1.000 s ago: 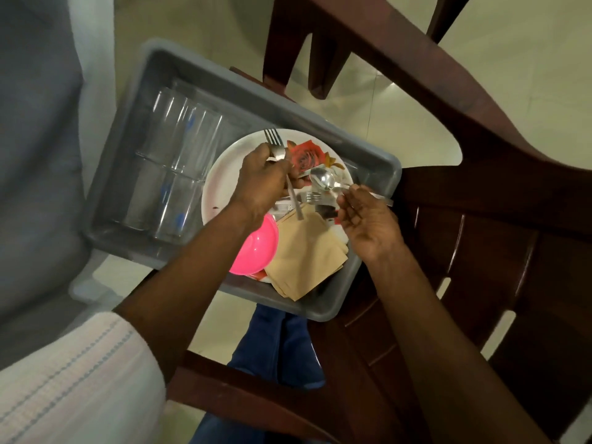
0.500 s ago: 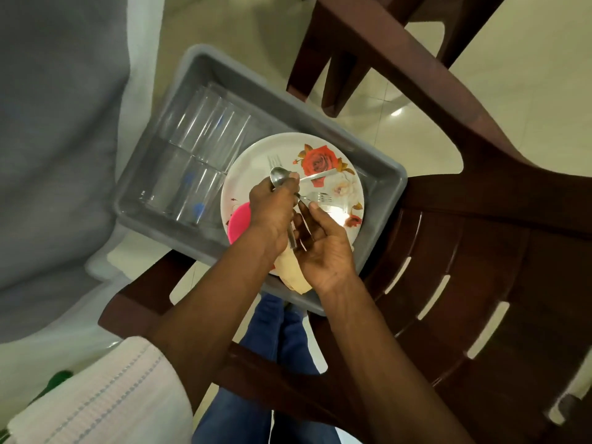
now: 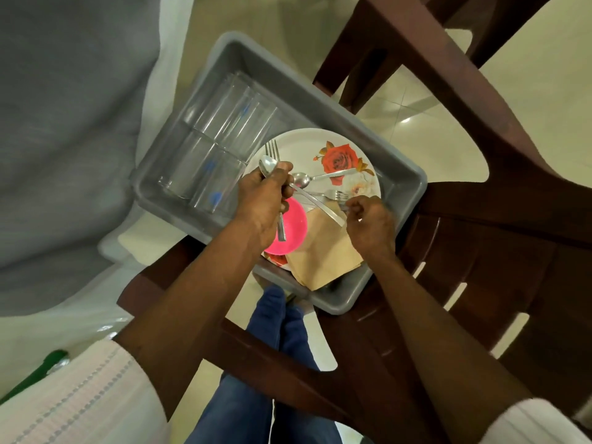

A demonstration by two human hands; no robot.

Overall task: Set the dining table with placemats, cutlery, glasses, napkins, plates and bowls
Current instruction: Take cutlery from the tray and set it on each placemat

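Dark brown slatted chair (image 3: pixel 480 251) carries a grey plastic tub (image 3: pixel 256 68). Inside it are clear drinking glasses (image 3: pixel 224 139), a white round rose-printed plate (image 3: pixel 298 145), tan paper napkins (image 3: pixel 320 251) and a pink plastic bowl (image 3: pixel 294 219). Both forearms reach in. Left hand (image 3: pixel 261 203) is fisted round a steel fork (image 3: pixel 272 149) and steel spoon (image 3: pixel 267 165) over the plate's left edge. Right hand (image 3: pixel 368 222) is curled, fingertips pinching a steel cutlery piece (image 3: pixel 343 206); kind unclear.

Both our forearms reach over the grey tub (image 3: pixel 256 68). Our left hand (image 3: pixel 262 203) curls around a fork (image 3: pixel 272 149) and spoon (image 3: pixel 267 165) above its middle. Our right hand (image 3: pixel 368 222), nearer its right wall, pinches a metal handle (image 3: pixel 342 206).
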